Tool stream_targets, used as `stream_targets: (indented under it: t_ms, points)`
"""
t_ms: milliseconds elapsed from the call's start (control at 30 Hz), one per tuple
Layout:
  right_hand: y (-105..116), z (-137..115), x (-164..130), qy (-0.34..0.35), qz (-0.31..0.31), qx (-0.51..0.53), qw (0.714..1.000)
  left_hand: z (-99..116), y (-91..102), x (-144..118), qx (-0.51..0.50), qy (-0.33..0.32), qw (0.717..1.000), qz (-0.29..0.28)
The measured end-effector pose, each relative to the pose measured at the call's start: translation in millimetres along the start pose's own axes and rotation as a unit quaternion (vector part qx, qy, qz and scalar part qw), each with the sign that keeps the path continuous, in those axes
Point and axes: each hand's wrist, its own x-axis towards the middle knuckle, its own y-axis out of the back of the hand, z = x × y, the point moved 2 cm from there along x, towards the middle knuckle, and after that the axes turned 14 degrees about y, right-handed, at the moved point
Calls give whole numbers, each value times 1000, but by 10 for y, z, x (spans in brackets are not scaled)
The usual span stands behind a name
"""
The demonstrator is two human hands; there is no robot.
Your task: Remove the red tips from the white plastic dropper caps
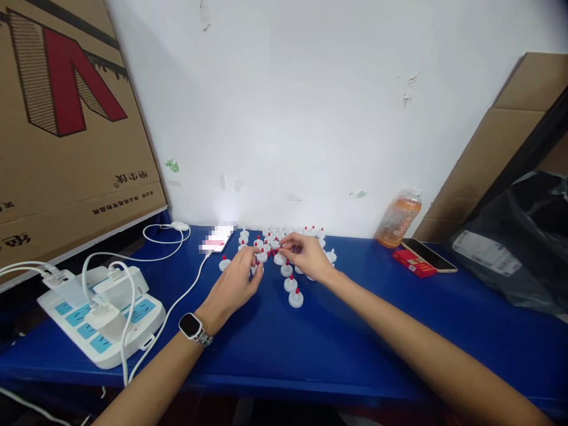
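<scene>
Left: white plastic power strip (pixel 100 322) with plugged chargers; brown cardboard box (pixel 66 130)
Right: orange drink bottle (pixel 398 220); flat red pack (pixel 413 263); black plastic bag (pixel 519 242)

**Blue bench against a scuffed white wall**

White wall (pixel 310 106) fills the upper view; paint marked by small scuffs, chips and a few greenish flecks low down. Even, bright light, no window in sight. Blue table (pixel 310 349) runs full width, its back edge touching the wall. Left: large cardboard box (pixel 66 136) with a red printed mark, leaning at the wall. Right: cardboard sheet (pixel 506 142) propped at a slant, a dark strip beside it. Black plastic bag (pixel 523 236) with a white label sits at the table's far right. Floor barely visible, dark, under the front edge.
</scene>
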Motion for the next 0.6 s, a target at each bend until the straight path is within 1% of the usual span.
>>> stream_targets:
  t_ms: [100,200,267,333,500,567,600]
  points:
    - [-93,24,84,26,-101,-65,992,-46,77,33,5,1,1000,11]
    - [-223,58,98,57,-157,-99,981,-95,106,46,0,15,1000,15]
    - [-271,87,94,59,-173,-108,977,-140,116,57,-3,24,999,21]
    - [-273,112,105,53,-179,-117,975,-188,129,75,-5,32,999,31]
    - [-182,119,259,67,-183,-160,968,-255,179,117,-23,69,996,58]
    - [-177,123,326,44,-196,-167,965,-266,202,122,-29,86,994,65]
    - [-195,126,345,29,-213,-156,964,-272,212,123,-29,92,993,67]
